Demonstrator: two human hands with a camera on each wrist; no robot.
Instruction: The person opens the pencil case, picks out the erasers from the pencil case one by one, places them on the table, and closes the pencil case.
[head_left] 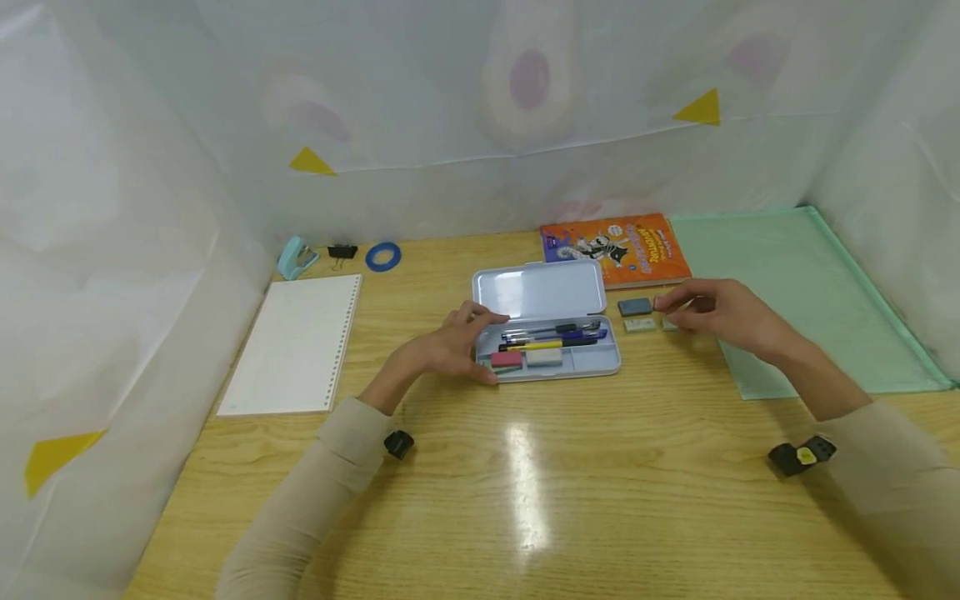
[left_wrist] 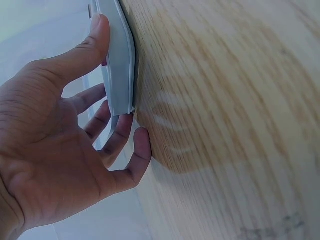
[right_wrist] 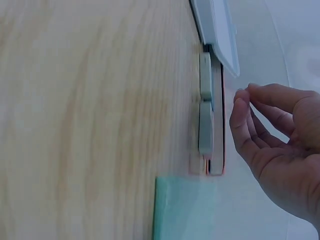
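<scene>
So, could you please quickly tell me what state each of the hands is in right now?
Left hand: holding the pencil case at its left end.
Right hand: closed, fingertips together, nothing visible between them.

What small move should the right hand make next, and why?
Probably lower the right hand onto the pale eraser nearest the green mat: the hand hovers near it, the left hand grips the open pencil case, and the case's front-right compartment looks bare. Whether the right hand holds anything is unclear.
</scene>
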